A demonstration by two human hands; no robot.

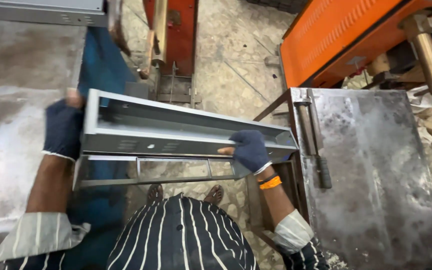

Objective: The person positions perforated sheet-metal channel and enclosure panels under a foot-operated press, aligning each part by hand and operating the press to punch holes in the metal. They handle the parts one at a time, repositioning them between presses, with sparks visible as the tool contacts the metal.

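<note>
- A person looks down at a long grey sheet-metal channel [176, 132], an open trough with folded edges, held crosswise in front of the body at about waist height.
- The channel is carried in the air between two work surfaces: a worn grey table [21, 100] on the left and a scuffed steel bench [376, 165] on the right. Its right end sits just over the bench's near-left corner.
- The left hand [63, 127], in a dark blue glove, closes around the channel's left end, forearm reaching straight forward, striped sleeve rolled to the elbow.
- The right hand [248, 150], also gloved, grips the near wall close to the right end, fingers curled over the folded rim, thumb pointing along it; an orange band circles the wrist.
- Risk, as a judgement: the folded edges look sharp, and a slipping glove could let the long piece tilt and drop toward the sandalled feet [183, 192] on the stone floor [226, 75].
- Another risk: the right end could knock the hammer-like tool [313, 140] lying along the bench's left edge.
- An orange machine [346, 35] stands beyond the bench.
</note>
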